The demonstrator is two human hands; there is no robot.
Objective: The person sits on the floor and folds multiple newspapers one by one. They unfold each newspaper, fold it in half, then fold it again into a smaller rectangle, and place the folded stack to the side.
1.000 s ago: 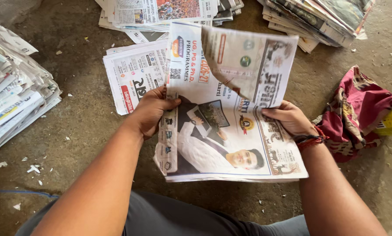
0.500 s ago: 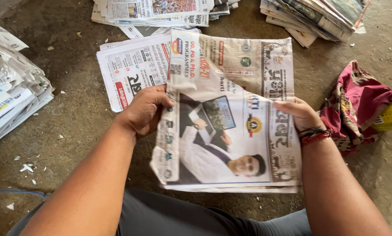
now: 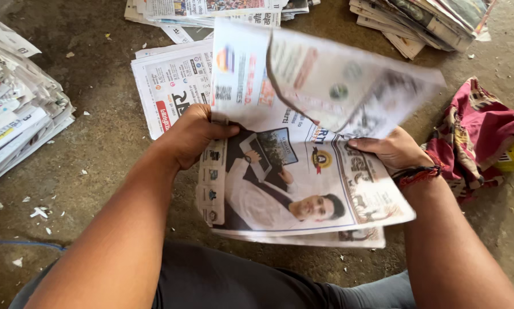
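Note:
I hold a folded newspaper point(image 3: 280, 171) above the floor with both hands. My left hand point(image 3: 191, 134) grips its left edge, thumb on the printed front page. My right hand point(image 3: 391, 151), with a red and black thread band at the wrist, holds the right edge. The paper's far right flap point(image 3: 348, 86) is lifted and folding over, blurred by motion. The front page shows a large colour picture of a person in white.
A flat newspaper point(image 3: 174, 86) lies on the concrete floor behind the held one. Newspaper stacks sit at the left point(image 3: 14, 109), top middle point(image 3: 211, 11) and top right point(image 3: 423, 23). A red patterned cloth point(image 3: 474, 131) over something yellow lies to the right. Paper scraps dot the floor.
The far right flap, which lay flat half a second ago, has swung up and over again. Both hands keep their hold on the paper's edges.

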